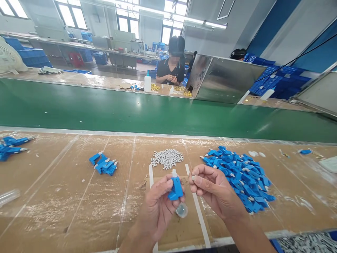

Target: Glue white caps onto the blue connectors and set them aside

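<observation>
My left hand (162, 198) is closed around a blue plastic piece (176, 189) with a white tip pointing up. Close by on the right, my right hand (213, 188) pinches a small grey-white bit (193, 178) between thumb and fingertips. The two hands are apart. Beyond them lies a pile of small grey-white pieces (168, 158), which look like the pinched bit. Partly behind my left hand, a small clear round container (182, 210) rests on the cardboard sheet (179, 232). A large heap of blue plastic pieces (242, 175) spreads to the right of my right hand.
A smaller blue cluster (104, 163) lies to the left, with more blue pieces (12, 147) at the far left. A green conveyor belt (118, 109) runs across behind the table. Past it, a person (172, 66) sits near a white bottle (147, 83) and a metal box (223, 79).
</observation>
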`<state>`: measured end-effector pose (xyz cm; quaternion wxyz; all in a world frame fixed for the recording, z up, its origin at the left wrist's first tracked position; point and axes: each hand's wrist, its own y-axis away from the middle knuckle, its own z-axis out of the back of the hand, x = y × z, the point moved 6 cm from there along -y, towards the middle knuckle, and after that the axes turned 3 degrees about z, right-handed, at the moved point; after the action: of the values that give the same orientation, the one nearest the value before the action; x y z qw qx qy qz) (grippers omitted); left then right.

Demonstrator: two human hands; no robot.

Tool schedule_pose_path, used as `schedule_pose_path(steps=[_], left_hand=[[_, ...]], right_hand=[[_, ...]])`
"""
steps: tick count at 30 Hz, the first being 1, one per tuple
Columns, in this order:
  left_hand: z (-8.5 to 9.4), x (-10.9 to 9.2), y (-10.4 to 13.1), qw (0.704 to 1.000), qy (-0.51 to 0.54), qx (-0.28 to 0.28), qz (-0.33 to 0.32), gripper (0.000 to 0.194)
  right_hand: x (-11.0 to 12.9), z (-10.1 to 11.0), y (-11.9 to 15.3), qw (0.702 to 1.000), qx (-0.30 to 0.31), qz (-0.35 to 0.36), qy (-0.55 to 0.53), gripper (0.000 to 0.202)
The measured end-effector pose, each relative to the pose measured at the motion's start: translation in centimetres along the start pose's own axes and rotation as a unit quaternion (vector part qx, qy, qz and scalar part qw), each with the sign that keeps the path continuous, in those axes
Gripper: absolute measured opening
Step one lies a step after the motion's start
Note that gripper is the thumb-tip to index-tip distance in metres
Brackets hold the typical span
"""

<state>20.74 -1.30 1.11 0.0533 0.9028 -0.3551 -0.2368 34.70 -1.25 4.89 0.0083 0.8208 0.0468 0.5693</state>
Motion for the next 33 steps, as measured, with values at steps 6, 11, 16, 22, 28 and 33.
schedule_pose_path(steps=[6, 11, 16, 22, 28, 33], left_hand=[[0.1, 0.8, 0.1, 0.999, -0.036, 0.003, -0.032, 0.022], [0.3, 0.8, 0.1, 0.997, -0.056, 0.006, -0.054, 0.024], [0.6, 0.7, 0.1, 0.996, -0.071, -0.004, -0.056, 0.025], [0.8, 0.7, 0.1, 0.993, -0.098, -0.017, -0.057, 0.026], [1.2, 0.7, -0.2, 0.988, -0.138, -0.015, -0.071, 0.032], [1.8, 0.4, -0.2, 0.973, -0.207, -0.023, -0.099, 0.031]], right_hand=[[0.5, -0.8, 1.4, 0.991, -0.006, 0.039, 0.131, 0.017], [0.9, -1.9, 1.9, 0.978, -0.004, 0.063, 0.196, 0.018], [0.9, -2.1, 1.7, 0.968, -0.011, 0.062, 0.243, 0.021], [0.4, -1.8, 1.3, 0.968, -0.016, 0.049, 0.246, 0.023], [-0.2, -1.1, 1.0, 0.969, -0.032, 0.032, 0.242, 0.023], [-0.4, -1.0, 1.1, 0.97, -0.039, 0.031, 0.239, 0.024]])
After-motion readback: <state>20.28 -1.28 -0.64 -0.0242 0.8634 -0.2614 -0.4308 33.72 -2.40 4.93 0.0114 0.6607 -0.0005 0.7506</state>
